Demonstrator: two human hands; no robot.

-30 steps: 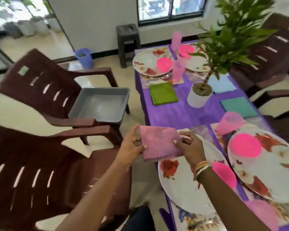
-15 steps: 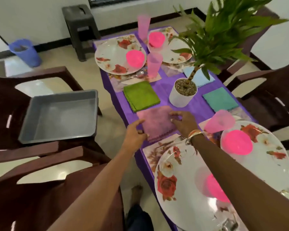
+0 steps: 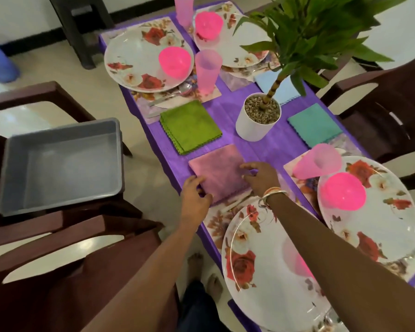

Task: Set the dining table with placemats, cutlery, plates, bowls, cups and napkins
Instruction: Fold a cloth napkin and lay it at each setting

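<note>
I read this as the napkin step for the near left place; the pink napkin point(image 3: 217, 171) lies flat on the desk point(image 3: 228, 109), on my side of the plant pot point(image 3: 258, 125) and just nearer than the green napkin point(image 3: 189, 127), its near edge overlapping the placemat under the near plate point(image 3: 249, 259). The right hand point(image 3: 261, 178) rests on the cloth's right edge, its fingers loosely spread with the tips pressing down; the left hand point(image 3: 194, 197) sits on the near left corner with its fingers bent over it, and I cannot tell whether they pinch the cloth or only press it. In my judgement the next move calls for little: square the napkin with the green one, smooth it, then lift both hands clear without dragging it; the grey tub point(image 3: 60, 164), left of the pot on a chair, looks empty, so the laying seems nearly done. A second ago both hands held this napkin up in the air, off the desk's edge; half a second ago it was just coming down; now it is settled.
</note>
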